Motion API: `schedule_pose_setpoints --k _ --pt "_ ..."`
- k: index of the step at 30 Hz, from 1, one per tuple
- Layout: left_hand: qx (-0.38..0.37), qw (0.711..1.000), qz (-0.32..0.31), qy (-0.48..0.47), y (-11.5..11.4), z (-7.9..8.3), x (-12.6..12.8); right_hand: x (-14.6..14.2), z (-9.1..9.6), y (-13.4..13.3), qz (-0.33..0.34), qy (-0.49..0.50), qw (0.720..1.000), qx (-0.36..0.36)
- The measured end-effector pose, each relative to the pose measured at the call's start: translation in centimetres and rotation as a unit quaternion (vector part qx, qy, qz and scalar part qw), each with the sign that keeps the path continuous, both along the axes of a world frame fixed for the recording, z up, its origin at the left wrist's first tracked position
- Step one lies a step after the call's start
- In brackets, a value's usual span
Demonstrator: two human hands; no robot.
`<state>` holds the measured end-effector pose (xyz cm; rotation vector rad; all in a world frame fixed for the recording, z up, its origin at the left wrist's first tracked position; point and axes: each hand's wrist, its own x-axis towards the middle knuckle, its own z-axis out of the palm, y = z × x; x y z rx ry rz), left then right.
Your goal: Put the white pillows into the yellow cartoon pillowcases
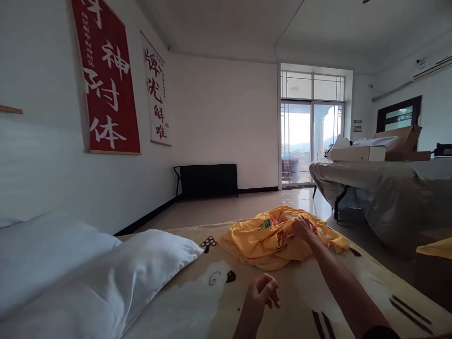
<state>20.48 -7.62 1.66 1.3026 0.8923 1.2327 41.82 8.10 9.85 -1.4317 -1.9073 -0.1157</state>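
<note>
A crumpled yellow cloth point(257, 242) with green and reddish printed figures lies heaped on the far part of the bed; whether it is a garment or a cover cannot be made out. My right hand point(302, 228) reaches into the top of this heap and grips a fold, its fingertips partly hidden. Nearer to me, my left hand point(261, 292) hovers over the cream bed sheet point(282, 313), apart from the cloth. Its fingers are loosely curled with small gaps and nothing in them.
White pillows point(151, 263) lie along the bed's left side. Beyond the bed's right edge stands a plastic-covered table point(395, 188) with an opened white box point(356, 153) on it. A black folded panel point(208, 181) leans against the back wall. Another yellow cloth point(438, 249) shows at far right.
</note>
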Motion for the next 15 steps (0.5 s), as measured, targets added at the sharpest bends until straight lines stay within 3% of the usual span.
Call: schedule_pose_setpoints --k 5,8,10,12,15 --pt "-0.021 0.999 -0.016 -0.045 0.1 -0.5 -0.2 -0.2 5.5 0.3 0.019 0.034 0.999 0.013" --pt "-0.046 0.996 -0.02 -0.073 0.6 -0.8 -1.4 -1.8 7.2 -2.8 0.049 0.05 0.997 0.045" --pt "-0.084 0.988 -0.024 -0.131 1.1 -1.2 -2.5 -3.0 6.6 -6.8 0.104 0.052 0.991 0.066" --pt "-0.148 0.963 -0.031 -0.225 1.7 -1.7 -3.6 -4.0 4.6 -11.8 0.219 0.048 0.971 0.08" --pt "-0.223 0.92 -0.029 -0.32 1.9 -2.3 -4.8 -4.2 0.3 -18.3 0.34 0.012 0.94 -0.017"
